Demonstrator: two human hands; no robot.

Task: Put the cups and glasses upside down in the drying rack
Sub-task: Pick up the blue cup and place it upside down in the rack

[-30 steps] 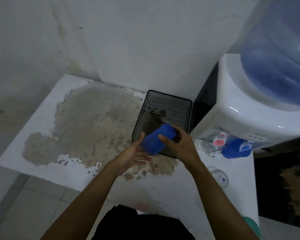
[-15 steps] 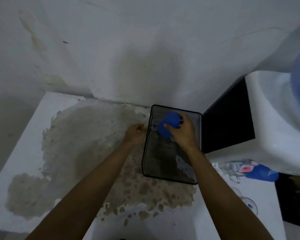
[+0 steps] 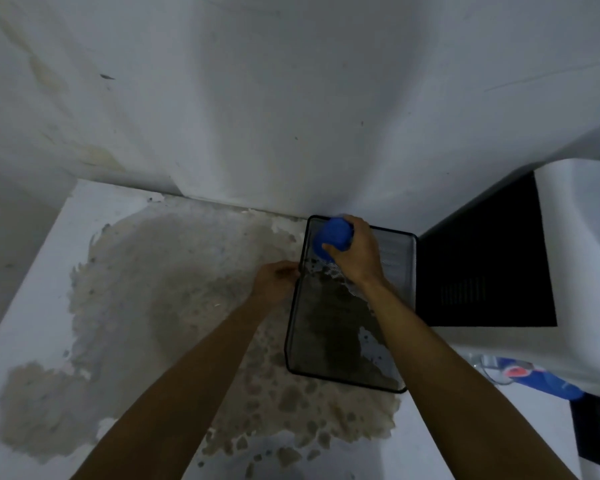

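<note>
Blue cup (image 3: 333,237), gripped by right hand (image 3: 355,258), should be lowered squarely, mouth down, into mesh rack (image 3: 326,341) at desk's far edge, steadied by curled left hand (image 3: 276,278).

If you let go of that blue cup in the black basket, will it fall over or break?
Probably neither. The blue cup looks like opaque plastic, so it is likely light and tough rather than fragile. The right hand is setting it in the far corner of the mesh drying rack, whose flat floor and walls should steady it. Being light, it may slide if bumped.
</note>
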